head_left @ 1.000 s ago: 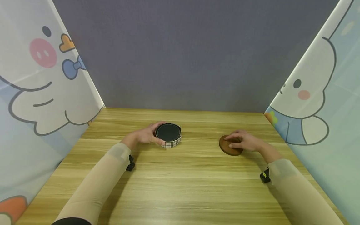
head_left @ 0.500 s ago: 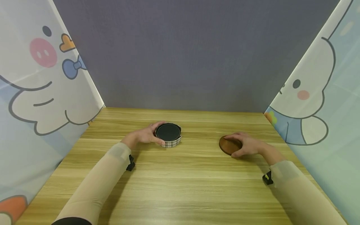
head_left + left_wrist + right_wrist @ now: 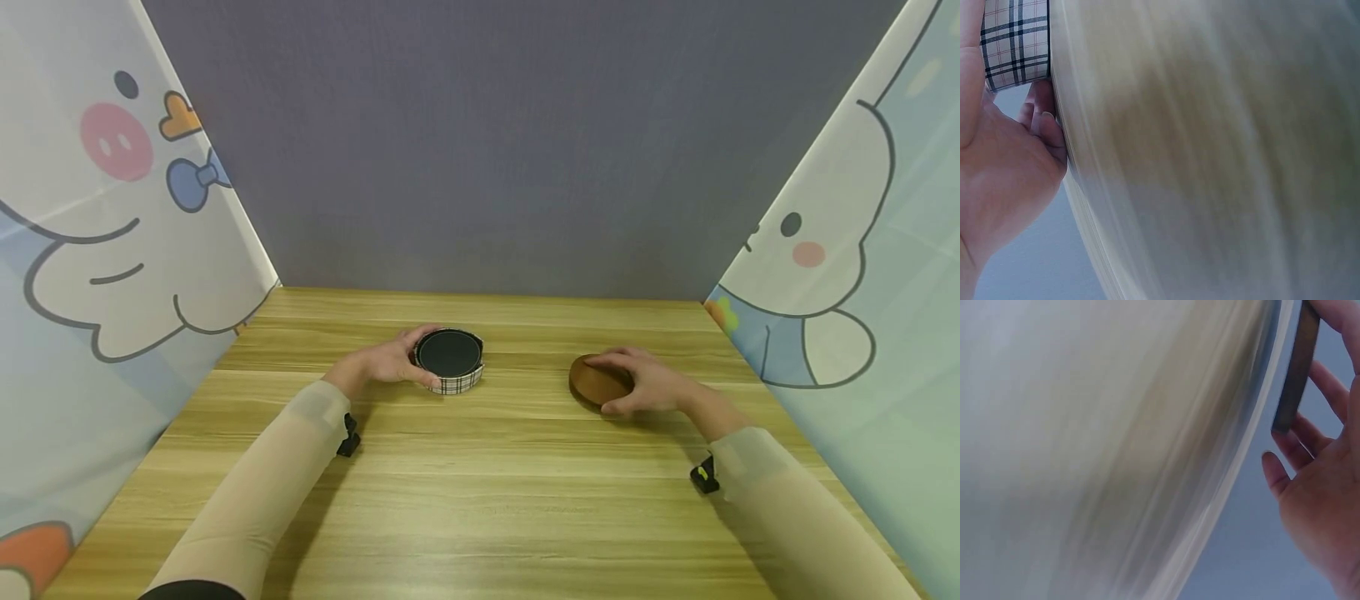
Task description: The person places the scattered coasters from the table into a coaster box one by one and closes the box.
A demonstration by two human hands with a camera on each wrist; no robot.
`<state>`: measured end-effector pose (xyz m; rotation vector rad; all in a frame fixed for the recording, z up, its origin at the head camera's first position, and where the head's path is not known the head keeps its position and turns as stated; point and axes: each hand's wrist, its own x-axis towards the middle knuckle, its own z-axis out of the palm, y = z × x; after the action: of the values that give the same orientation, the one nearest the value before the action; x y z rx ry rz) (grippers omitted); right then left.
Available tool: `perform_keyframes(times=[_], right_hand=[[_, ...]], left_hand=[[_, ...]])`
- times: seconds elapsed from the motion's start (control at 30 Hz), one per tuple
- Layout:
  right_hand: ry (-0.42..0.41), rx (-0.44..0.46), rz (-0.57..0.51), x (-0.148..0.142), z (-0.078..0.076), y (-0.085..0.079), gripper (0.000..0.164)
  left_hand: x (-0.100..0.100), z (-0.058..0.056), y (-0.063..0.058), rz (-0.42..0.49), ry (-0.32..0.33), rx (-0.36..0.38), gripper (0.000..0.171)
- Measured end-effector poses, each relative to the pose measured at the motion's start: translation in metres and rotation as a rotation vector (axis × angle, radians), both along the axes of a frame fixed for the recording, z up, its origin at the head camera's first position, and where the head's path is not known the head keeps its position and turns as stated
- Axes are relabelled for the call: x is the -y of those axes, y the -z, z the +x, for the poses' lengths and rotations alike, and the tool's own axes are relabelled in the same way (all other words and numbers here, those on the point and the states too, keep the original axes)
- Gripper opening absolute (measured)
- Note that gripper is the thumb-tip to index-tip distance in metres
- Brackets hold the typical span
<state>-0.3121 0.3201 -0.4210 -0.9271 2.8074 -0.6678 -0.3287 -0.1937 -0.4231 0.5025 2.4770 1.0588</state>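
In the head view my left hand point(image 3: 392, 360) grips the left side of a round holder with a plaid band point(image 3: 461, 383), thumb in front and fingers behind. A black disc, like a coaster point(image 3: 448, 353), forms its top. The left wrist view shows the plaid wall point(image 3: 1017, 44) beside my palm, standing at the table surface. To the right, my right hand point(image 3: 647, 382) holds a brown round coaster point(image 3: 598, 383) by its edge between thumb and fingers. Seen edge-on in the right wrist view, the coaster point(image 3: 1297, 369) is off the table, with a gap beneath it.
Both things are on or over the far half of a wood-grain table point(image 3: 495, 500). A grey panel point(image 3: 487, 150) rises behind it. Cartoon-printed curtains point(image 3: 142, 275) flank both sides. Small black devices point(image 3: 348, 435) sit at both wrists.
My right hand has shifted its fingers from the coaster's top to its edge, lifted it and brought it slightly left. The left hand and the plaid holder have stayed still.
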Motion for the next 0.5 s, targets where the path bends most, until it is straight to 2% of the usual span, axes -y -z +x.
perform_keyframes(times=[0.5], right_hand=[[0.007, -0.031, -0.063, 0.046, -0.005, -0.008, 0.083]], left_hand=[[-0.001, 0.0, -0.001, 0.007, -0.004, 0.0, 0.122]])
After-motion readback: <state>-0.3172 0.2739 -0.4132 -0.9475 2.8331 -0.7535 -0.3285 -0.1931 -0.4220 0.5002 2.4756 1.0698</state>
